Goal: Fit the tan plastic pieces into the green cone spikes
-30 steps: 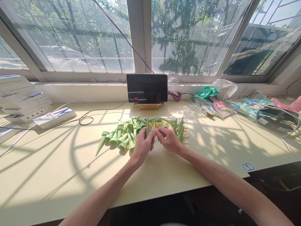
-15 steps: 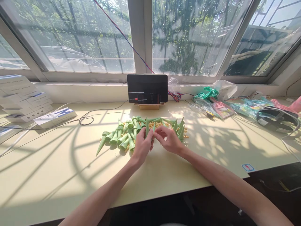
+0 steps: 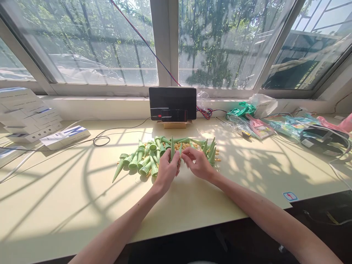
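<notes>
My left hand (image 3: 166,170) is closed around a green plastic spike (image 3: 172,147), which points upward. Just right of it, a second, thinner green tip (image 3: 180,148) rises beside my left thumb. My right hand (image 3: 198,163) meets it there, thumb and forefinger pinched together; whatever lies between them is too small to make out. Left of my hands lies a heap of hollow green spikes (image 3: 139,159) with wide collars. Several more spikes (image 3: 211,152) lean together beyond my right hand. Small tan pegs (image 3: 180,145) are piled behind my fingers, partly hidden.
A black tablet (image 3: 172,98) stands at the back, a phone (image 3: 174,116) propped before it. White boxes (image 3: 24,113) are stacked at the left, near a dark cable (image 3: 101,140). Plastic packets (image 3: 261,128) and a black strapped item (image 3: 324,137) lie on the right of the table (image 3: 203,209).
Both hands stay almost in place. My right fingertips shift slightly against the thin green tip; the heap of spikes is unchanged.
</notes>
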### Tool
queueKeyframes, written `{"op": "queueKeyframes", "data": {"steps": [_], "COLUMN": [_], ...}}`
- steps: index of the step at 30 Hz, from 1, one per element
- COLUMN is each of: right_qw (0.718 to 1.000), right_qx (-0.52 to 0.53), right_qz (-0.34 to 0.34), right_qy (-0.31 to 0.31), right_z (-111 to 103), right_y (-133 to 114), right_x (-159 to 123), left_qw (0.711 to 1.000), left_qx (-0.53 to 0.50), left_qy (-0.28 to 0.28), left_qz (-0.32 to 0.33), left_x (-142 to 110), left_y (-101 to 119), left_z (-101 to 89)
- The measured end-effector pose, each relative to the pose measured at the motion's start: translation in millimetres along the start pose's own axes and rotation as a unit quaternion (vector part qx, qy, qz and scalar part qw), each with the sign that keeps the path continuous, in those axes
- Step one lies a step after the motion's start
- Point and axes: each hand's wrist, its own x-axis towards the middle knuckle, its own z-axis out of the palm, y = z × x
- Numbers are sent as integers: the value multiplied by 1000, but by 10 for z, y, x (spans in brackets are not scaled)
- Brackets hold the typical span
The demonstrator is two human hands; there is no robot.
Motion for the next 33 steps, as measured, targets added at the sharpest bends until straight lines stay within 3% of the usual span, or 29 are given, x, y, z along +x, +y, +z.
{"op": "queueKeyframes", "data": {"steps": [17,23,33], "right_qw": [998,998,999], "right_qx": [-47,-64,-41], "right_qz": [37,18,30], "right_qy": [-6,-4,-5], "right_z": [-8,6,2], "right_y": [-5,2,19], "right_x": [4,19,20], "left_qw": [998,996,997], "left_qx": [52,75,71], "left_qy": [-7,-15,-8], "left_qz": [25,47,43], "left_x": [-14,-16,-18], "left_y": [-3,4,3], "left_z": [-4,-7,-11]}}
